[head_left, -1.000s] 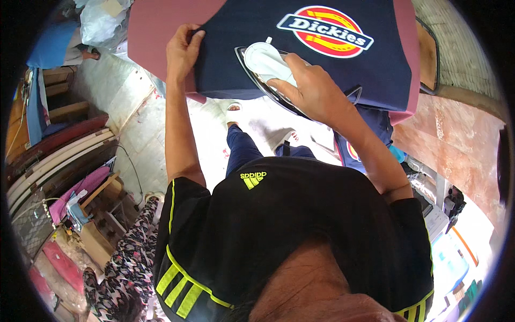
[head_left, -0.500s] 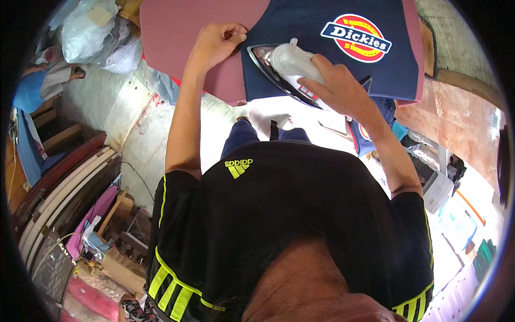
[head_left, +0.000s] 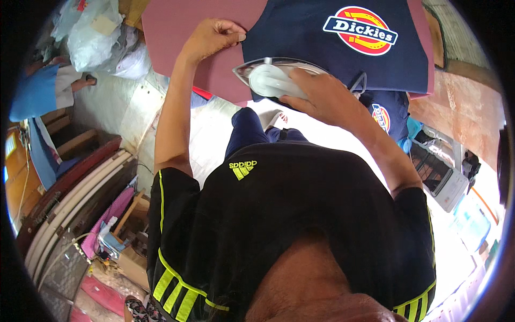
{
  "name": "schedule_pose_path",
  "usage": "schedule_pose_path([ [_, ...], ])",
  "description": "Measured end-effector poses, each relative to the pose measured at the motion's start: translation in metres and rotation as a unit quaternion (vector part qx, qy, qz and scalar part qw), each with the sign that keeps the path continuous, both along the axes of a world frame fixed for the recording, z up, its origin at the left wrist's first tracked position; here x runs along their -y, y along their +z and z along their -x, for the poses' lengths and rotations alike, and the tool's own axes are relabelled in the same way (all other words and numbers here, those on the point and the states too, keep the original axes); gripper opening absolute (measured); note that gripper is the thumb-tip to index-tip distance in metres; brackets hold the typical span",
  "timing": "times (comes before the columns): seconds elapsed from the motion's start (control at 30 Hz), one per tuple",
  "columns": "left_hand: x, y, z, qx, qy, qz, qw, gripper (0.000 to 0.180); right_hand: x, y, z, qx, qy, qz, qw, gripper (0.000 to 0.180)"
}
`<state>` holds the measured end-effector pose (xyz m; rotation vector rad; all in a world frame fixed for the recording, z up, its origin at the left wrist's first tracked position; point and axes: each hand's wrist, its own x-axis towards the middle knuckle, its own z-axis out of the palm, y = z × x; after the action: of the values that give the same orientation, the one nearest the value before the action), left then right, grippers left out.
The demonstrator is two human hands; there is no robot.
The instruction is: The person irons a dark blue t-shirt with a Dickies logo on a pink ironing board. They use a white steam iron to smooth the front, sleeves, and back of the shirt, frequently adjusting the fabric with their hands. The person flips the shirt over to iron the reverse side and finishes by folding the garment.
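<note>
Pink counter (head_left: 177,29) under navy cloth (head_left: 298,29); right grip (head_left: 321,95) round white iron (head_left: 266,80) at cloth's near edge; left grip (head_left: 213,38) narrow at cloth's left edge, hold unclear.

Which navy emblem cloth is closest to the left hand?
The spread navy cloth on the pink board, beside the left hand; the other cloth shows lower right.

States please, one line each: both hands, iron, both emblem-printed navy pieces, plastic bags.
Left hand: thumb and fingers together at the upper navy piece's left edge; grip unclear.
Right hand: closed on the iron.
Iron: held at the upper piece's near edge; heat not visible.
Upper navy piece: spread out, emblem up.
Lower navy piece: partly hidden.
Plastic bags: crumpled.
</note>
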<state>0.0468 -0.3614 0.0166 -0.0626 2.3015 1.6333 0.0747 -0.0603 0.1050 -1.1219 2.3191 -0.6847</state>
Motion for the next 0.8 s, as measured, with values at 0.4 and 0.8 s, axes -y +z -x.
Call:
schedule_pose_path([
  [0.4,0.007,0.011,0.005,-0.025,-0.019,0.041,0.999,0.011,0.043,-0.01,-0.012,0.003,-0.305,0.195,0.932,0.029],
  [0.8,-0.004,-0.02,0.242,-0.484,0.071,0.291,0.822,0.054,0.08,0.003,-0.022,0.038,-0.446,0.101,0.888,0.031],
])
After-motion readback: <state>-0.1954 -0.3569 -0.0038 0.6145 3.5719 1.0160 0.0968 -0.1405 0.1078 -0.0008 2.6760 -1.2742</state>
